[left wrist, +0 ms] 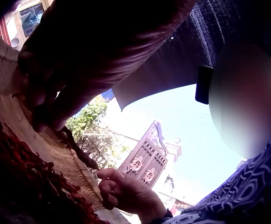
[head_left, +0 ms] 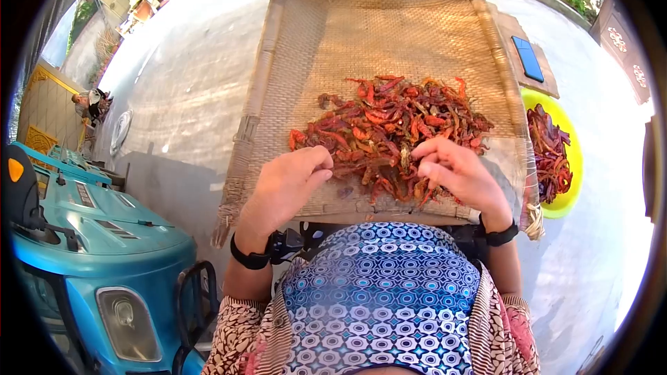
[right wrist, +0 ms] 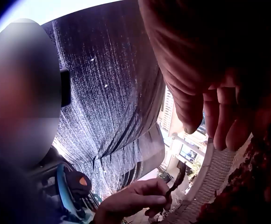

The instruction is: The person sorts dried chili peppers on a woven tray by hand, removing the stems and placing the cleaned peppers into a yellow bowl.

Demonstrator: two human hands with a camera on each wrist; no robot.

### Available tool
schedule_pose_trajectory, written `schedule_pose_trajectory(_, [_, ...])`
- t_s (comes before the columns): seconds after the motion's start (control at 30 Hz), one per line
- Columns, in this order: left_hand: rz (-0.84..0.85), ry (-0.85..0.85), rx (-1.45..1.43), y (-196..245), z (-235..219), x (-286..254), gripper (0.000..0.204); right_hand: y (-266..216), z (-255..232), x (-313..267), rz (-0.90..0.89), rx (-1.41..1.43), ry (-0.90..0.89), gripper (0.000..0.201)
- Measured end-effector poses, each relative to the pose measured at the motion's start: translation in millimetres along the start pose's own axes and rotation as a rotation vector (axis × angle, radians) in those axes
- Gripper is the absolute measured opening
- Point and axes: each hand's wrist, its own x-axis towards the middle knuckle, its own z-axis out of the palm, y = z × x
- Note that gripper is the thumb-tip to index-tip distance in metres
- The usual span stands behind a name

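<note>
A heap of dried red peppers lies on a woven tray. My left hand, at the heap's near left edge, pinches a dark, shrivelled pepper between thumb and fingers; the same pepper hangs from that hand in the left wrist view. Over the heap's near right side is my right hand, fingers loosely bent. The right wrist view shows its thumb apart from the fingers and nothing visible between them.
A yellow basin of darker red peppers stands right of the tray. Behind it a blue phone lies on a flat board. A teal vehicle is at the left, and another person sits farther back.
</note>
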Motion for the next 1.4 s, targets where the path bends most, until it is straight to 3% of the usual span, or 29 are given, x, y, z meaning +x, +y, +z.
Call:
schedule_pose_trajectory(0.13, [0.067, 0.067, -0.077, 10.2, 8.4, 9.4, 0.011, 8.6, 20.5, 13.7, -0.153, -0.664, -0.106, 0.037])
schedule_pose_trajectory(0.23, [0.056, 0.045, -0.069, 11.9, 9.7, 13.3, 0.010, 12.0, 25.3, 14.0, -0.095, -0.550, -0.062, 0.035])
schedule_pose_trajectory(0.33, [0.069, 0.055, -0.041, 7.6, 13.0, 14.9, 0.010, -4.4, 31.7, 7.2, 0.091, -0.001, 0.014, 0.035])
schedule_pose_trajectory(0.57, [0.078, 0.020, -0.076, 2.3, 22.1, 20.1, 0.013, 3.4, 26.5, 5.4, 0.084, -0.004, -0.062, 0.028])
schedule_pose_trajectory(0.67, [0.028, 0.047, -0.164, -0.6, 22.5, 21.6, 0.018, 1.0, 23.4, 2.1, 0.112, 0.121, -0.126, 0.031])
schedule_pose_trajectory(0.73, [-0.023, 0.135, -0.263, -0.3, 26.7, 21.0, 0.021, 9.5, 15.0, 1.7, 0.115, 0.225, 0.060, 0.031])
schedule_pose_trajectory(0.8, [-0.052, 0.102, -0.106, -9.2, 27.3, 20.1, 0.022, 17.0, 0.7, -1.6, 0.103, 0.358, 0.294, 0.032])
schedule_pose_trajectory(0.9, [-0.069, 0.011, 0.044, -25.6, 35.4, 20.6, 0.024, 35.7, -37.9, -11.3, -0.075, 0.664, 0.601, 0.030])
schedule_pose_trajectory(1.0, [-0.091, -0.070, 0.103, -32.8, 42.0, 22.6, 0.019, 56.5, -88.7, -30.9, -0.280, 0.972, 0.778, 0.028])
schedule_pose_trajectory(1.07, [-0.051, -0.093, 0.206, -39.7, 48.4, 23.4, 0.015, 54.9, -101.1, -38.7, -0.308, 1.073, 0.963, 0.028])
schedule_pose_trajectory(1.17, [-0.088, -0.139, 0.229, -38.0, 49.4, 26.9, 0.011, 72.8, -108.3, -49.9, -0.248, 1.127, 0.865, 0.027])
schedule_pose_trajectory(1.27, [-0.056, -0.104, 0.223, -34.5, 45.1, 22.8, 0.011, 85.3, -95.9, -47.5, -0.158, 0.891, 0.692, 0.025])
schedule_pose_trajectory(1.3, [-0.069, -0.108, 0.172, -27.6, 40.6, 21.5, 0.011, 74.3, -81.3, -41.1, -0.116, 0.792, 0.704, 0.024])
schedule_pose_trajectory(1.4, [-0.059, -0.095, 0.033, -2.4, 29.0, 20.3, 0.012, 38.7, -36.1, -23.4, -0.033, 0.457, 0.472, 0.023])
